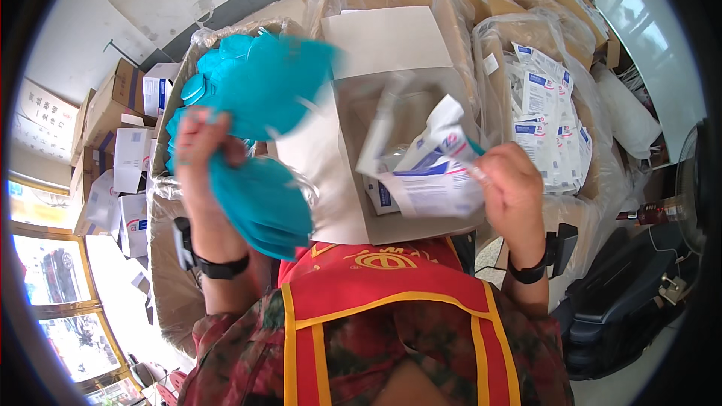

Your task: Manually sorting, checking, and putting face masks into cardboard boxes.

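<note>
Out to the left of the left grip (207, 143), brown cartons (114, 105) are stacked along a pale wall (162, 0), with small white boxes (131, 152) beside them. Farther left than the cartons, a white sign (43, 111) with dark writing hangs on the wall. Left of the same grip and nearer the body, a yellow-framed window (79, 346) shows a dark car (66, 262) outside. Beyond the right grip (513, 184), to its right, stand a shiny pale panel (653, 37) and a white plastic bundle (626, 114). Directly right of it, near the picture's rim, is a fan (690, 180); nearer the body lies a large black object (620, 323), its kind unclear.
</note>
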